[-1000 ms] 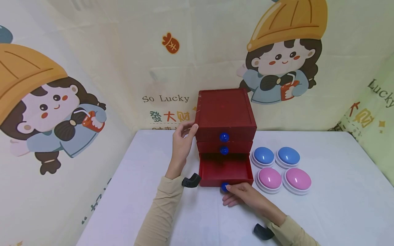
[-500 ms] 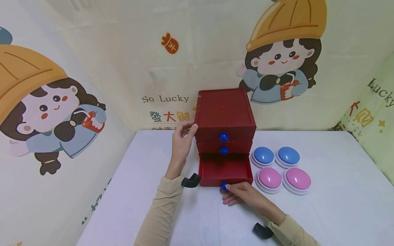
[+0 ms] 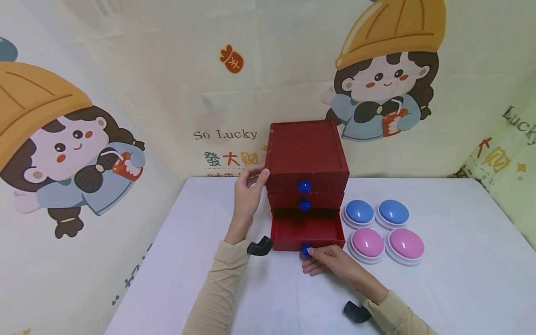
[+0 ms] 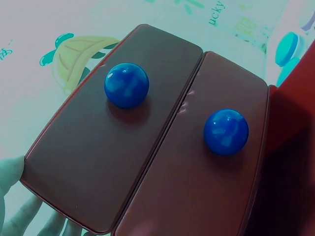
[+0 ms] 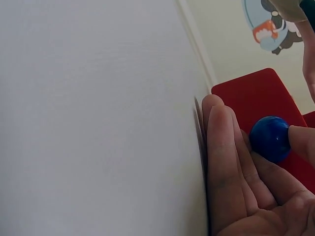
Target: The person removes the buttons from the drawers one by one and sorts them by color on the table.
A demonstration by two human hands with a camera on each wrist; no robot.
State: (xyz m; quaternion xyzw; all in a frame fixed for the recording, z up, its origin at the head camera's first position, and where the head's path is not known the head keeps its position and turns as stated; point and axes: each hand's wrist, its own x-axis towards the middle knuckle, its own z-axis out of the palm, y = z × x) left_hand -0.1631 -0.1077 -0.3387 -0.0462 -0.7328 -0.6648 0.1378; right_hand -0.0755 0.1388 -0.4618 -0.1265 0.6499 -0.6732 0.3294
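A dark red cabinet [image 3: 305, 146] with three stacked drawers stands on the table, each drawer fronted by a round blue knob. Its bottom drawer [image 3: 289, 229] is pulled out and shows a bare red inside. My right hand [image 3: 335, 263] pinches that drawer's blue knob [image 5: 269, 138] between thumb and index finger, the other fingers stretched out low by the table. At the upper left side of the cabinet, my left hand [image 3: 248, 195] rests with its fingers along the wall. In the left wrist view, the top knob [image 4: 126, 85] and middle knob [image 4: 226, 132] sit on flush drawer fronts.
Right of the cabinet, two blue push buttons [image 3: 358, 212] stand behind two pink push buttons [image 3: 367, 242], all on white bases. A printed cloth [image 3: 201, 83] hangs behind the white table [image 3: 201, 209]. The nearest buttons are close beside the open drawer.
The bottom drawer has slid slightly inward, away from the person, with the right hand still pinching its knob. The left hand stays in place on the cabinet's side.
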